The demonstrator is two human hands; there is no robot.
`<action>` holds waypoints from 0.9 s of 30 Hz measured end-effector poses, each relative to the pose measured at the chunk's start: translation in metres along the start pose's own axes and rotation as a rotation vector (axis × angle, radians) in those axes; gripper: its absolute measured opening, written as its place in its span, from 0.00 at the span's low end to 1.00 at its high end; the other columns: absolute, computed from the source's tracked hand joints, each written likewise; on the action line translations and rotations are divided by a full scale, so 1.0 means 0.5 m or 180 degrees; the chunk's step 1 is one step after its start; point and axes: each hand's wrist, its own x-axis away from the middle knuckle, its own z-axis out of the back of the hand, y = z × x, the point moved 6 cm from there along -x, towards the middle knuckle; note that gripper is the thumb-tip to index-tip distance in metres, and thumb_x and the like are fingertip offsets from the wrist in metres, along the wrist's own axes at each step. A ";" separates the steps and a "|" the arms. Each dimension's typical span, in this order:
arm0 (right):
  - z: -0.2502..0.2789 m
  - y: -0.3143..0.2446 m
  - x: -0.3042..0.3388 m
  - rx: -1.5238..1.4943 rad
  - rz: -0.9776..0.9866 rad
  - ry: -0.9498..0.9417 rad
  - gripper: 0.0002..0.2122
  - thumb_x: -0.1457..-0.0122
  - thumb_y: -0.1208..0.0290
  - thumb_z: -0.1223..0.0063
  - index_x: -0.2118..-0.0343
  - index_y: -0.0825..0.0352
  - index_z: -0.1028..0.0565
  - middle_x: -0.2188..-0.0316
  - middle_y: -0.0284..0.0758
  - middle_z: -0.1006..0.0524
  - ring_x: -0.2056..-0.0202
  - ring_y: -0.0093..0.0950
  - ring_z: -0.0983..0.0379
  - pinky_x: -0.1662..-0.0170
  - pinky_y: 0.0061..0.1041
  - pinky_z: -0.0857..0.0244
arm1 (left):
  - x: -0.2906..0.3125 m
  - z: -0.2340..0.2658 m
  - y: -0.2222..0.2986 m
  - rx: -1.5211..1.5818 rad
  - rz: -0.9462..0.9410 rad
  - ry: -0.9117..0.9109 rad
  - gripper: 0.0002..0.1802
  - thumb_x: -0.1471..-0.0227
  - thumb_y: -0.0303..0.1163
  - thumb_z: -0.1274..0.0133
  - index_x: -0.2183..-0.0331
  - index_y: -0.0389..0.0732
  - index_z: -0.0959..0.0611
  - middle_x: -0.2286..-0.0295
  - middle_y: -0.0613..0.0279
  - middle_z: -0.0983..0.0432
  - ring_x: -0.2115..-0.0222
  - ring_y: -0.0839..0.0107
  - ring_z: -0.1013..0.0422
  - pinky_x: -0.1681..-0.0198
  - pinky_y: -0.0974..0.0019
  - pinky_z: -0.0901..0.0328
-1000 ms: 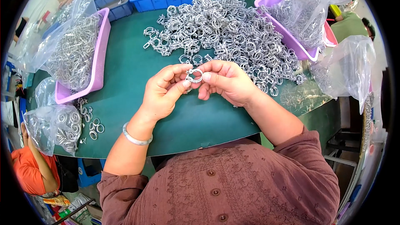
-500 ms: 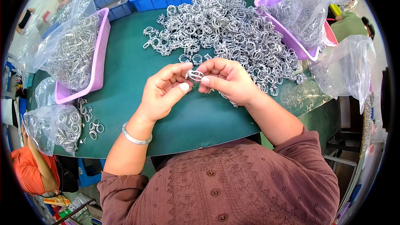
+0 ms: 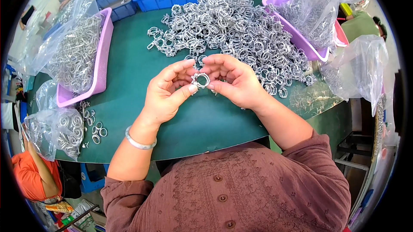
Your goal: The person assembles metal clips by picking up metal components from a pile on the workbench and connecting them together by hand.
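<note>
Between my two hands, over the near side of the pile, is a small silver metal ring [image 3: 208, 77] with an open, cage-like band. Its round opening faces up toward me. My left hand [image 3: 165, 92] pinches the ring's left side between thumb and curled fingers. On the other side, my right hand [image 3: 238, 83] has its thumb tip at the ring's right edge, fingers curled behind. Just beyond both hands spreads a big heap of similar silver rings [image 3: 232, 25] on the green tabletop [image 3: 129, 68].
A pink basket [image 3: 103, 60] with a plastic bag of metal pieces stands left; a purple basket [image 3: 297, 38] with another stands right. Blue bins [image 3: 167, 0] are at the back. Loose rings [image 3: 100, 129] and a bag of scroll-shaped pieces [image 3: 69, 131] lie near left. Other people are at the sides.
The ring has turned from its side-on view so that its round opening now shows. My right fingers have lifted and spread a little; the left hand has shifted slightly.
</note>
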 end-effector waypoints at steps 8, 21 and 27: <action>0.002 -0.007 0.001 0.0308 0.0227 0.0052 0.22 0.50 0.87 0.52 0.50 0.70 0.37 0.61 0.36 0.29 0.62 0.22 0.31 0.60 0.20 0.35 | 0.001 0.005 0.003 -0.0458 -0.0054 0.0053 0.26 0.56 0.17 0.47 0.53 0.38 0.29 0.60 0.60 0.29 0.58 0.73 0.32 0.59 0.70 0.35; 0.002 -0.025 0.003 0.0866 0.0693 0.0326 0.21 0.53 0.85 0.48 0.53 0.69 0.33 0.66 0.36 0.26 0.71 0.19 0.29 0.65 0.18 0.34 | -0.005 0.001 0.017 -0.1073 -0.0422 0.0002 0.18 0.57 0.17 0.47 0.60 0.36 0.23 0.60 0.59 0.33 0.65 0.74 0.32 0.64 0.73 0.34; 0.000 -0.036 0.006 0.1199 0.0870 0.0358 0.21 0.54 0.84 0.47 0.54 0.69 0.33 0.66 0.36 0.25 0.72 0.20 0.28 0.67 0.19 0.34 | -0.006 0.001 0.019 -0.1289 -0.0535 0.0004 0.17 0.57 0.19 0.46 0.60 0.37 0.23 0.61 0.58 0.33 0.66 0.74 0.32 0.66 0.73 0.33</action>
